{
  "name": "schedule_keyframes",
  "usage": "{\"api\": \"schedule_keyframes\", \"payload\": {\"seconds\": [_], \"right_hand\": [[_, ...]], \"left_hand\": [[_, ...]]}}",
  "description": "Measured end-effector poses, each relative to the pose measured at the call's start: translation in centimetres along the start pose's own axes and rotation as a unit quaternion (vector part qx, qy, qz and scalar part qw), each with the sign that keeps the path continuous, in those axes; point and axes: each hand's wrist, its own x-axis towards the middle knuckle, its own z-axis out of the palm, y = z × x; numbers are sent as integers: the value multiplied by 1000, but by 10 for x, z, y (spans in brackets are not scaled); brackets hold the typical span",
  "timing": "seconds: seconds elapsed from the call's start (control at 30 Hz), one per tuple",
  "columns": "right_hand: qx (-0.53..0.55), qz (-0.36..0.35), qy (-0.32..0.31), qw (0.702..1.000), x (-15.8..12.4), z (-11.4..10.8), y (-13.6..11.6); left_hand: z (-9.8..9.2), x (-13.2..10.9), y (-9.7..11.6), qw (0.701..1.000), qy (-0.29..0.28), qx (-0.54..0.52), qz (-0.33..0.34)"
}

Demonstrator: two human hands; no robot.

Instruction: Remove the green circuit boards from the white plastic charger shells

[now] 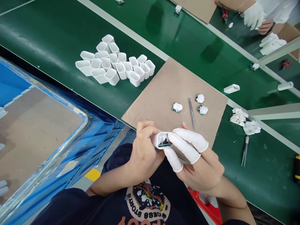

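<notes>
My left hand (145,150) is closed around a white plastic housing (157,137) whose open end faces up. Inside the housing a circuit board (164,144) shows its green edge and small parts. White finger cots cover the thumb and two fingers of my right hand (194,156), which pinch at the housing's open end; whether they grip the board or the rim I cannot tell. On the cardboard sheet (152,103) beyond my hands lie metal tweezers (192,114) and three small circuit boards topped with white material, one (177,107) left of the tweezers.
Several empty white housings (112,62) stand at the left on the green table (58,72). A blue bin (93,153) sits below the table edge. Another pair of tweezers (245,151) and crumpled white cots (239,117) lie right. A co-worker's gloved hand (254,15) is at top right.
</notes>
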Motion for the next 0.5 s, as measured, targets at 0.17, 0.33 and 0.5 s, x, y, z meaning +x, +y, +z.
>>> {"api": "schedule_keyframes", "payload": {"seconds": [0.17,0.33,0.5], "right_hand": [[30,-6,-8,999,1,0,2],[54,-1,-30,998,3,0,1],[68,-11,-46,997,7,1,6]], "left_hand": [[0,1,1,1000,8,-10,0],[-1,3,3,1000,1,-13,-10],[-1,0,1,1000,-9,-2,-2]]}}
